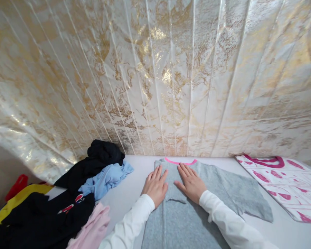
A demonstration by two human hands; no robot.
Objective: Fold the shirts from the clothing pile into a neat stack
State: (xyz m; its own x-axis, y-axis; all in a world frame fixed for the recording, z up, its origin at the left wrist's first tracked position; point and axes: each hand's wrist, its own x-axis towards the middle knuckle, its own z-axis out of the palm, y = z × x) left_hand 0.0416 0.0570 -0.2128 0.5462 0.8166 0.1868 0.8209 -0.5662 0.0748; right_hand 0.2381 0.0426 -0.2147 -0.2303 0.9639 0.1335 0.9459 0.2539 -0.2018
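A grey shirt [181, 221] with a pink neckband lies on the white table, its neck toward the wall. On the left of the shirt, its side is folded inward, while a sleeve spreads out flat on the right. My left hand [156, 185] rests flat on the folded part, fingers stretched toward the collar. Just below the pink neckband, my right hand [191, 182] presses flat on the cloth with its fingers extended and thumb apart. Neither hand grips anything. The shirt's lower end runs out of view at the bottom.
At right lies a folded white shirt with pink print [295, 190]. Crumpled clothes pile up at left: black garments [41, 216], a light blue one [107, 180], a pink one [92, 230], a yellow one [18, 204]. A gold-patterned sheet [155, 86] covers the wall behind the table [128, 193].
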